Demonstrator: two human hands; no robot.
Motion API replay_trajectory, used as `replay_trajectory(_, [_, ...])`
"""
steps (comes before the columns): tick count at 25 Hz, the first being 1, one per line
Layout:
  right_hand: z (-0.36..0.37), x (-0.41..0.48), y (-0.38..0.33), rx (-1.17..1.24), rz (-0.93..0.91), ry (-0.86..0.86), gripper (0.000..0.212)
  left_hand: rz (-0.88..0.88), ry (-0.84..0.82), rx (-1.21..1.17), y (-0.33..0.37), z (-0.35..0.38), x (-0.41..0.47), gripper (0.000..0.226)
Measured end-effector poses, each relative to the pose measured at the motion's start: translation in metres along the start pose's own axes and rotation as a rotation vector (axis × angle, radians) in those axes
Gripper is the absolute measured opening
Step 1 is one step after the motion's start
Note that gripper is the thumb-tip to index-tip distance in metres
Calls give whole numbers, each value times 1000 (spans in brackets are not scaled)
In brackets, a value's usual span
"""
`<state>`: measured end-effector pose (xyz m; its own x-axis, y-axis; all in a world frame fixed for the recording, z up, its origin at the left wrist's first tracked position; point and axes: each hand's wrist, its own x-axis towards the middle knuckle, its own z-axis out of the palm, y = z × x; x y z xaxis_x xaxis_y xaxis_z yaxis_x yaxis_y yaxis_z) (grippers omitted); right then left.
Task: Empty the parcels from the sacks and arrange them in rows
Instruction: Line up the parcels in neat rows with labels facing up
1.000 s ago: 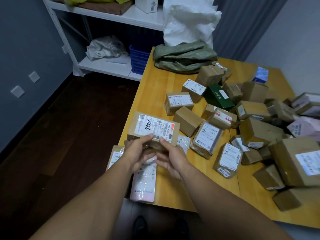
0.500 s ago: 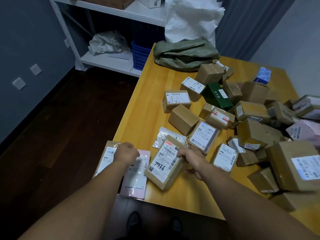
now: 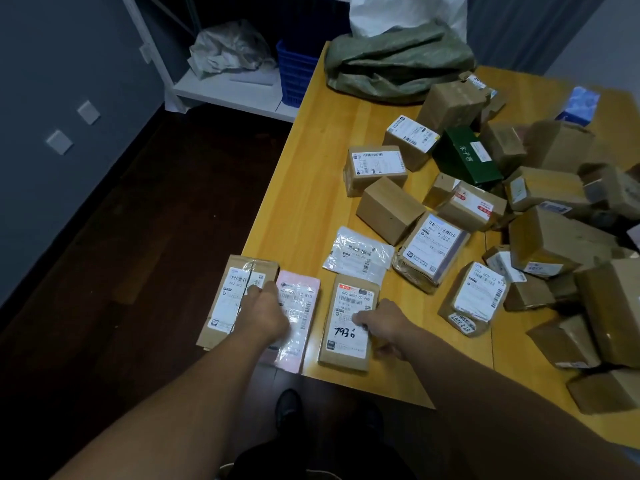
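Parcel 7936 (image 3: 346,306) is lying on the counter (image 3: 311,188), right hand (image 3: 386,323) gripping its edge, left hand (image 3: 265,313) resting on the pink parcel (image 3: 301,306), hold unclear.

The table (image 3: 311,202) is yellow varnished wood, smooth with a soft sheen. The box marked 7936 (image 3: 346,306) is matt brown cardboard under a white paper label. The long box (image 3: 235,299) is the same card, with glossy clear tape across it. The pink bag (image 3: 303,306) is shiny, wrinkled plastic film, and so is the clear bag (image 3: 358,252). The green box (image 3: 465,161) is smooth, faintly glossy card. The green sack (image 3: 398,60) looks coarse, woven and matt, the white sack (image 3: 405,12) likewise. The crate (image 3: 294,77) is blue plastic mesh. The floor (image 3: 121,271) is dark wood.
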<state>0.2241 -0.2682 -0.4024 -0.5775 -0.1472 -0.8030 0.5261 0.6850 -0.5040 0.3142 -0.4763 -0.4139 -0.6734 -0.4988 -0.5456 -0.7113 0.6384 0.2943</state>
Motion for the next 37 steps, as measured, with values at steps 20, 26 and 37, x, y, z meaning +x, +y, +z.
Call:
replay_trajectory(20, [43, 16, 18, -142, 33, 61, 41, -70, -145, -33, -15, -2, 12, 69])
replay_trajectory(26, [47, 15, 18, -148, 12, 67, 41, -31, -141, 4, -13, -6, 12, 50])
replay_trajectory(37, [21, 0, -5, -149, -20, 147, 44, 37, -13, 3, 27, -30, 10, 52])
